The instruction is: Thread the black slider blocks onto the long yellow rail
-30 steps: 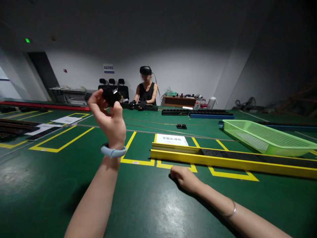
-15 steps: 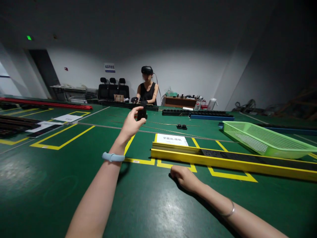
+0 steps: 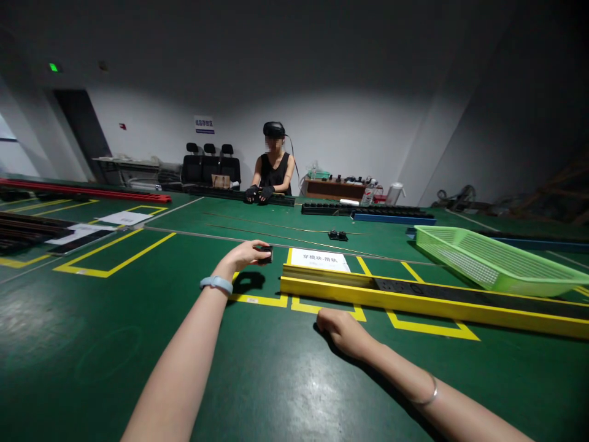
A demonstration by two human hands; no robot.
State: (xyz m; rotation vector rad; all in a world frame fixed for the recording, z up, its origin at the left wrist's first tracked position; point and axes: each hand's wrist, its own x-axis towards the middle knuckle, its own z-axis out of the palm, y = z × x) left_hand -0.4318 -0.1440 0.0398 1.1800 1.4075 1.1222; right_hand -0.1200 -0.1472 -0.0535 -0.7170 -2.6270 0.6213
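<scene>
My left hand (image 3: 245,253) is closed, thumb and fingers pinching a small black block (image 3: 265,254) above the green table. Its shadow falls below, just left of the open end of a yellow slide rail (image 3: 331,291). Inside the rail's channel, black pieces (image 3: 400,286) sit from partway along and run to the right. My right hand (image 3: 343,329) rests on the table in front of the rail, curled into a fist. Whatever its fingers may hold is hidden.
Behind the rail lies a white paper label (image 3: 321,259). A light green basket (image 3: 499,261) stands at the right. Two small black parts (image 3: 337,235) and thin rods (image 3: 285,228) lie farther back. Across the table a person (image 3: 274,169) in black gloves works at a dark rail.
My left hand has come down toward the table with the black block, which has tipped from upright to flatter. My right hand stays put. The person opposite has brought both gloved hands down together.
</scene>
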